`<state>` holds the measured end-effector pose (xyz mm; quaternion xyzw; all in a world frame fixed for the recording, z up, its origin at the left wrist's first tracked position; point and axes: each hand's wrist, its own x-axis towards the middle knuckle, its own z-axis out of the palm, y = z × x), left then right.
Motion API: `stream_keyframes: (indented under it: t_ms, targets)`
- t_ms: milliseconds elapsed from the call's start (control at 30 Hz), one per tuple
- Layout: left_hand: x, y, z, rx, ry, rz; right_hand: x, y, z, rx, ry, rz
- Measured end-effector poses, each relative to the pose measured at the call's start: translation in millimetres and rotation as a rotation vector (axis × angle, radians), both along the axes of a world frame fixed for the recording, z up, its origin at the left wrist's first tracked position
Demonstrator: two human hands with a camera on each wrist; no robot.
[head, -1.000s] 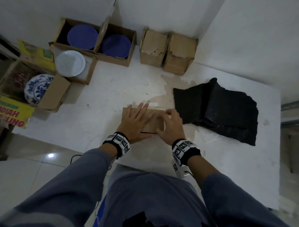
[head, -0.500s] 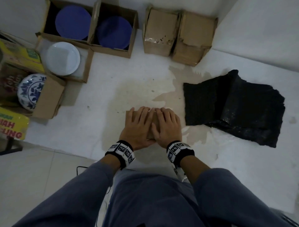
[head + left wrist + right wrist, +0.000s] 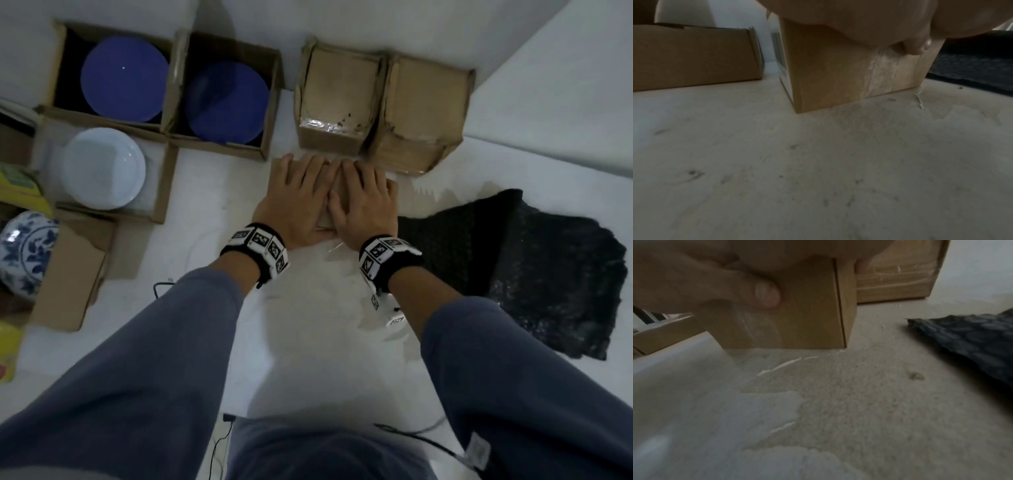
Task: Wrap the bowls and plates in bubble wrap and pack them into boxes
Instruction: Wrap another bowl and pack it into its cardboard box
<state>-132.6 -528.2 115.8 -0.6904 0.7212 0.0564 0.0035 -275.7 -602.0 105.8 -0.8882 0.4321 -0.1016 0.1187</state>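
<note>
A small closed cardboard box [image 3: 279, 171] stands on the white table [image 3: 212, 212], right in front of two sealed boxes [image 3: 337, 102]. My left hand [image 3: 298, 198] and right hand [image 3: 363, 202] lie side by side, flat on its top with straight fingers. In the left wrist view the taped near side of the box [image 3: 838, 78] shows under my palm. The right wrist view shows my right thumb [image 3: 764, 292] against that same near side of the box [image 3: 812, 313]. A heap of black bubble wrap [image 3: 531, 267] lies to the right.
Two open boxes hold blue plates [image 3: 125, 78] [image 3: 227, 102] at the back left. A white plate [image 3: 102, 168] sits in another open box, and a blue-and-white bowl [image 3: 25, 253] at the far left. Bare table lies between me and the hands.
The small box has slid away from me across the table, up to the two sealed boxes. Both hands stayed on top, and the right hand flattened beside the left.
</note>
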Motion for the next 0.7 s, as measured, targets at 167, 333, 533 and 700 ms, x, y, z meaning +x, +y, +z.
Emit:
stream_keyframes:
  t_ms: [167, 333, 533, 700]
  targets:
    - [7, -7, -4, -0.050, -0.005, -0.046, 3, -4, 0, 0.006, 0.000, -0.019]
    - [6, -12, 3, 0.000, -0.018, 0.008, 6, -5, 4, 0.001, 0.016, -0.033]
    - [4, -15, 16, 0.052, -0.030, 0.036, -7, 8, 26, -0.043, 0.003, -0.157]
    - [5, -20, 35, 0.191, -0.020, -0.022, -66, 34, 27, 0.047, -0.208, -0.207]
